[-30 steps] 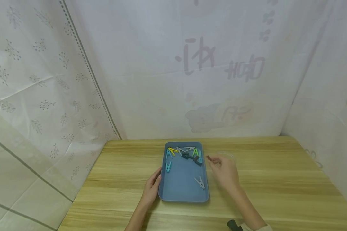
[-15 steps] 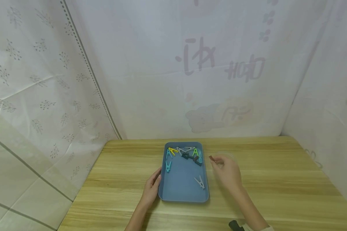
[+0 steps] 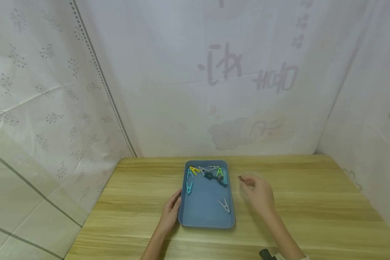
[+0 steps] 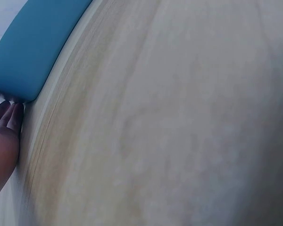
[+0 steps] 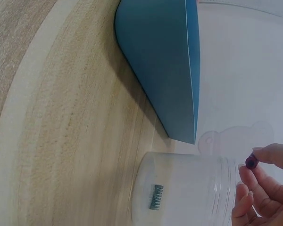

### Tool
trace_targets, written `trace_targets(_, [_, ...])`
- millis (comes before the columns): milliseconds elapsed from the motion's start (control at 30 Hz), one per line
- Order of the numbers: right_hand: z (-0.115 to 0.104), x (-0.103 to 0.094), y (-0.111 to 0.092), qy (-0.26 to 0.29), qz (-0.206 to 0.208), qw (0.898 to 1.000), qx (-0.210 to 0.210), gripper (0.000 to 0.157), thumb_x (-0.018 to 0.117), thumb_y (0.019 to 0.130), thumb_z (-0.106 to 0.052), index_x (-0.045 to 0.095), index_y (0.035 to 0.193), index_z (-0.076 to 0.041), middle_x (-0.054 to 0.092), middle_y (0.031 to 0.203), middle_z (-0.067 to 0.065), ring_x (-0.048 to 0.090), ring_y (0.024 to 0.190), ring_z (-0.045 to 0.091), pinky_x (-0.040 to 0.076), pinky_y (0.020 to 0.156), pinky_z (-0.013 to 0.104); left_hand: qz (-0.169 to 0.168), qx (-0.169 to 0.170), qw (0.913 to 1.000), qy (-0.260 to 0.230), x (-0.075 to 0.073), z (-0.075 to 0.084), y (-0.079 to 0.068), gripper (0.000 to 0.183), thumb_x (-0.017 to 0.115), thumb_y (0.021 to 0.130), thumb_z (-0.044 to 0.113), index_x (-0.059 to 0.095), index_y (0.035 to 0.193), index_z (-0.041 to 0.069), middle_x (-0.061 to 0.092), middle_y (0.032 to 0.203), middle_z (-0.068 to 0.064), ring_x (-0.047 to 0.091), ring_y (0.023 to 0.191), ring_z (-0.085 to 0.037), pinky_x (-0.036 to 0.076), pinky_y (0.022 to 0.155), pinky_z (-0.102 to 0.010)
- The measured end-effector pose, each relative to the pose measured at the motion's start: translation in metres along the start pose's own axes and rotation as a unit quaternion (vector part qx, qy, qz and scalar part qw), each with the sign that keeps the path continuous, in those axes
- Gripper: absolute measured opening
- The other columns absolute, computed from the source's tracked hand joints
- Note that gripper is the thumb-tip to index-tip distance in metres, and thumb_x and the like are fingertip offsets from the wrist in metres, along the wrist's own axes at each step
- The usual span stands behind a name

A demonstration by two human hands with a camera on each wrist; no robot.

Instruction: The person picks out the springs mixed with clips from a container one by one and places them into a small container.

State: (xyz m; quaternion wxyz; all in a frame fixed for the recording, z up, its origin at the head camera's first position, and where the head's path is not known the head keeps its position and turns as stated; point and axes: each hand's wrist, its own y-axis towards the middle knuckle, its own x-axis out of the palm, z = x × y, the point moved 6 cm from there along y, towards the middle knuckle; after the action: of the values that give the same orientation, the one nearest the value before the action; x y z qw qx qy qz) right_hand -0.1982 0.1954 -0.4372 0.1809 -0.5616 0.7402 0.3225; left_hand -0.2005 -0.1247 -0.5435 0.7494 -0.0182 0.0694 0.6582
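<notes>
My right hand [image 3: 261, 193] pinches a small reddish-brown ribbed piece [image 3: 241, 178] between thumb and fingertips. In the right wrist view, this piece [image 5: 251, 162] is beside the mouth of a clear jar [image 5: 186, 181]. Inside the jar lies a dark green ribbed piece [image 5: 156, 197]. My left hand [image 3: 169, 213] rests against the left wall of a blue tray [image 3: 204, 213], its extended fingers [image 4: 14, 117] touching the side. In the tray are a grey clothespin [image 3: 225, 206], turquoise clothespins [image 3: 189, 187] and a yellow clothespin [image 3: 194, 170]. Several dark pieces [image 3: 209, 175] lie among them.
More clothespins, including a green clothespin [image 3: 219, 172], lie along the tray's far end. The wooden table [image 3: 312, 202] stretches out on both sides of the tray. A printed pale curtain [image 3: 169, 108] hangs behind the table's far edge.
My right hand has shifted slightly right, away from the tray, with the reddish-brown piece still pinched. The left hand and the tray's contents look unchanged.
</notes>
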Motion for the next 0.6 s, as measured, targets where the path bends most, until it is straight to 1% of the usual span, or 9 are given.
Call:
trace_targets(67, [0.001, -0.001, 0.0, 0.001, -0.001, 1.0, 0.005, 0.021, 0.074, 0.098, -0.013, 0.076, 0.114, 0.001, 0.078, 0.108, 0.02, 0.074, 0.097, 0.037, 0.059, 0.075, 0.042, 0.0, 0.001, 1.0, 0.002, 0.0, 0.0, 0.0, 0.049, 0.045, 0.114, 0.014, 0.039, 0.158, -0.008, 0.039, 0.164, -0.027, 0.032, 0.155, -0.044, 0.029, 0.126, -0.055])
trace_targets(167, [0.003, -0.002, 0.001, -0.001, -0.006, 1.0, 0.013, 0.022, 0.074, 0.098, -0.014, 0.076, 0.114, 0.001, 0.078, 0.106, 0.021, 0.072, 0.082, 0.03, 0.051, 0.063, 0.03, 0.0, 0.002, 1.0, 0.001, 0.0, 0.0, 0.0, 0.049, 0.045, 0.114, 0.013, 0.04, 0.158, -0.008, 0.04, 0.164, -0.027, 0.032, 0.155, -0.045, 0.029, 0.126, -0.055])
trace_targets(200, [0.004, -0.002, 0.002, -0.002, -0.007, 1.0, 0.016, 0.023, 0.074, 0.098, -0.015, 0.076, 0.114, 0.001, 0.078, 0.105, 0.02, 0.071, 0.078, 0.026, 0.05, 0.062, 0.029, 0.001, 0.003, 1.0, 0.001, 0.0, 0.0, 0.0, 0.048, 0.045, 0.114, 0.013, 0.04, 0.158, -0.008, 0.04, 0.164, -0.028, 0.032, 0.155, -0.045, 0.029, 0.126, -0.055])
trace_targets(267, [0.005, -0.003, 0.002, -0.001, -0.01, 1.0, 0.026, 0.024, 0.074, 0.098, -0.016, 0.075, 0.115, 0.001, 0.078, 0.104, 0.021, 0.063, 0.069, 0.021, 0.045, 0.057, 0.026, 0.001, 0.003, 1.0, -0.001, 0.0, -0.001, 0.0, 0.048, 0.045, 0.114, 0.013, 0.04, 0.157, -0.008, 0.04, 0.164, -0.028, 0.032, 0.155, -0.045, 0.029, 0.126, -0.055])
trace_targets(333, [0.007, -0.003, 0.002, -0.001, -0.011, 0.999, 0.033, 0.026, 0.075, 0.098, -0.018, 0.075, 0.115, 0.002, 0.078, 0.104, 0.021, 0.057, 0.063, 0.017, 0.042, 0.053, 0.026, 0.002, 0.003, 1.0, -0.001, 0.0, -0.001, 0.001, 0.048, 0.045, 0.114, 0.013, 0.04, 0.157, -0.008, 0.04, 0.164, -0.028, 0.032, 0.155, -0.045, 0.029, 0.126, -0.055])
trace_targets(533, [0.012, -0.005, 0.003, 0.0, -0.012, 0.999, 0.039, 0.03, 0.075, 0.099, -0.023, 0.075, 0.116, 0.002, 0.078, 0.105, 0.022, 0.051, 0.056, 0.014, 0.037, 0.048, 0.025, 0.002, 0.004, 1.0, -0.001, 0.0, -0.001, 0.001, 0.048, 0.045, 0.114, 0.013, 0.04, 0.157, -0.008, 0.04, 0.164, -0.028, 0.033, 0.155, -0.045, 0.029, 0.125, -0.055])
trace_targets(600, [0.013, -0.005, 0.003, 0.0, -0.013, 0.999, 0.039, 0.03, 0.074, 0.1, -0.022, 0.075, 0.117, 0.002, 0.078, 0.105, 0.023, 0.046, 0.052, 0.013, 0.034, 0.045, 0.024, 0.002, 0.004, 1.0, 0.0, 0.0, -0.001, 0.001, 0.048, 0.045, 0.114, 0.013, 0.04, 0.157, -0.008, 0.04, 0.164, -0.027, 0.033, 0.155, -0.045, 0.029, 0.125, -0.055])
